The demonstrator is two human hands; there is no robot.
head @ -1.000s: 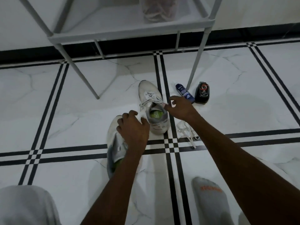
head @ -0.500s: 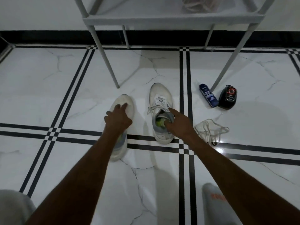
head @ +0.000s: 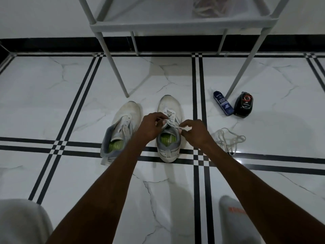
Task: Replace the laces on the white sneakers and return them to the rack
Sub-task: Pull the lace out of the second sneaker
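Two white sneakers with green insoles stand side by side on the tiled floor, toes pointing away from me. The left sneaker (head: 123, 124) has empty eyelets and no lace. The right sneaker (head: 169, 106) is laced. My left hand (head: 151, 127) pinches one end of its lace (head: 173, 125) over the tongue, and my right hand (head: 195, 133) pinches the other end. A loose white lace (head: 228, 140) lies in a heap on the floor to the right of my right hand. The grey shoe rack (head: 175, 23) stands behind the sneakers.
A blue cleaner bottle (head: 223, 105) and a black shoe-polish container (head: 244, 104) lie by the rack's right front leg (head: 246, 62). The rack's left front leg (head: 114, 64) comes down just behind the left sneaker. A bag of laces (head: 211, 6) sits on the shelf. My socked foot (head: 235, 219) is at bottom right.
My left hand left the unlaced sneaker's toe and moved to the right sneaker. My right hand rose from its opening. Both now pinch the lace ends. The left sneaker stands upright.
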